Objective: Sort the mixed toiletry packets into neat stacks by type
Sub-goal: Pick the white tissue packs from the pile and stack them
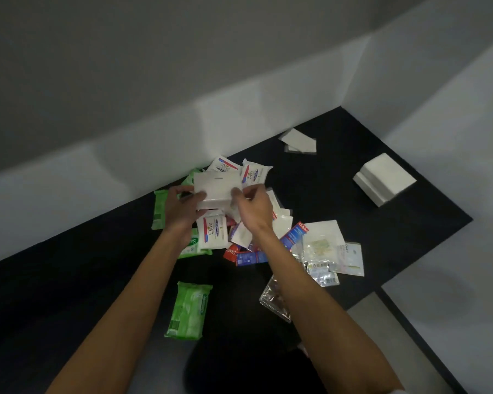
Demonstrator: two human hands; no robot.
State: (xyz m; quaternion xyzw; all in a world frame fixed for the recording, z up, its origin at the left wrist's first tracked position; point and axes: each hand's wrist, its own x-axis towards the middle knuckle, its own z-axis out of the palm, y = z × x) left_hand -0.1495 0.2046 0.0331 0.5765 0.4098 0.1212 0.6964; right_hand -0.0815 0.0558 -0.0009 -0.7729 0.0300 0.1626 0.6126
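A mixed pile of toiletry packets lies on the black table (353,211) by the white wall. My left hand (182,207) and my right hand (252,207) both grip a small bundle of plain white packets (215,189), held just above the pile. Under it lie white Dove soap packets (211,233), green wipe packs (159,209), red and blue toothpaste sachets (246,255) and clear sachets (320,245). One green wipe pack (189,311) lies alone nearer to me.
A stack of plain white packets (383,179) stands at the right of the table. Two flat white sachets (298,140) lie at the far side near the wall. White partition walls (125,166) close the table behind and on the right.
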